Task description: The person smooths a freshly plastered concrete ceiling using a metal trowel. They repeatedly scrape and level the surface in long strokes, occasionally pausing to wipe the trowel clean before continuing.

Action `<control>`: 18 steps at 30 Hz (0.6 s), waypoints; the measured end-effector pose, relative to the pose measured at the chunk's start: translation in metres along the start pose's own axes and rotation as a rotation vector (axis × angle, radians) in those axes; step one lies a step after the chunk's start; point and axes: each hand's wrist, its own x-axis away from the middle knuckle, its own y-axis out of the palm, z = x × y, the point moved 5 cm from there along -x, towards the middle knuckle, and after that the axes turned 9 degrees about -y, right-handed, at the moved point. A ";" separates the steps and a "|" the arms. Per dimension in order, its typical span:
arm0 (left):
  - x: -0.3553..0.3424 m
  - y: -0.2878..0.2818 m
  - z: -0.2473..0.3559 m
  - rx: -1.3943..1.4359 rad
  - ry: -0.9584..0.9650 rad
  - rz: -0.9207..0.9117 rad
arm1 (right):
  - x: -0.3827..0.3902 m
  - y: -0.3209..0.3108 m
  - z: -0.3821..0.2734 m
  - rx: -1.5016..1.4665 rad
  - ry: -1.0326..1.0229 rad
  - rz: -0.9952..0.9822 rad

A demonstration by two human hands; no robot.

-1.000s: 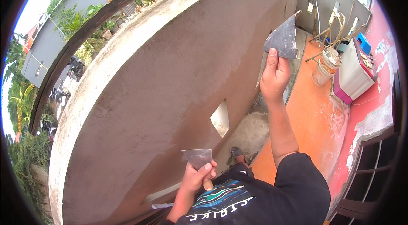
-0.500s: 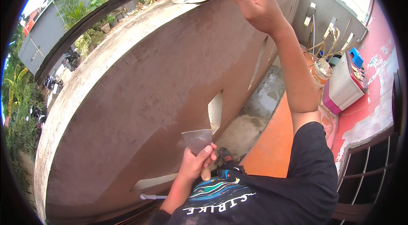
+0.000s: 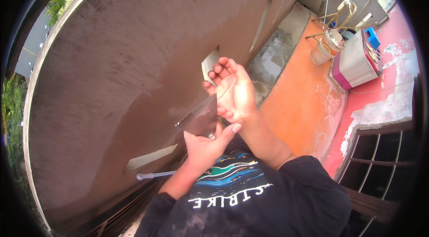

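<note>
I see the metal scraper blade [image 3: 199,120] held up in front of my chest, its flat trapezoid face dull grey and smeared, its wide edge running up toward the wall. My left hand [image 3: 206,147] is clenched around the short grip at the blade's narrow end, thumb laid up along the side. My right hand [image 3: 233,90] is palm-up and loose, fingers half spread, its heel and lower fingers touching the blade's upper right edge. It grasps nothing; it looks as though it is wiping or feeling along that edge.

Just behind both hands rises the curved parapet wall [image 3: 129,58], coated in brown-grey plaster. By my judgement the coat is mostly on: the face reads smooth and even across nearly all that I can see, darker and damper-looking toward the upper part, a shade paler low down. Two small slots [image 3: 210,61] in the wall show as pale openings, left uncovered. What is left seems to be finishing rather than covering, though the wall's far ends curve out of clear view.

Below the left forearm a thin white-handled tool [image 3: 149,175] lies by the wall's foot. Well apart, on the orange floor [image 3: 304,98], stand a bucket [image 3: 322,49] and a white and pink box [image 3: 355,60].
</note>
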 end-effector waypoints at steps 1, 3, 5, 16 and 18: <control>-0.001 0.005 -0.004 0.020 -0.031 0.000 | 0.000 -0.003 -0.002 0.040 0.004 0.051; -0.010 0.017 -0.003 -0.027 0.154 0.038 | -0.002 -0.007 -0.007 0.113 -0.003 0.116; -0.021 0.025 -0.005 -0.076 0.243 0.084 | -0.008 -0.013 -0.009 0.183 -0.002 0.135; -0.083 0.096 -0.002 -0.077 0.090 0.402 | -0.090 -0.011 -0.081 0.509 -0.341 -0.034; -0.095 0.108 0.001 -0.061 0.103 0.450 | -0.101 -0.007 -0.093 0.545 -0.375 -0.063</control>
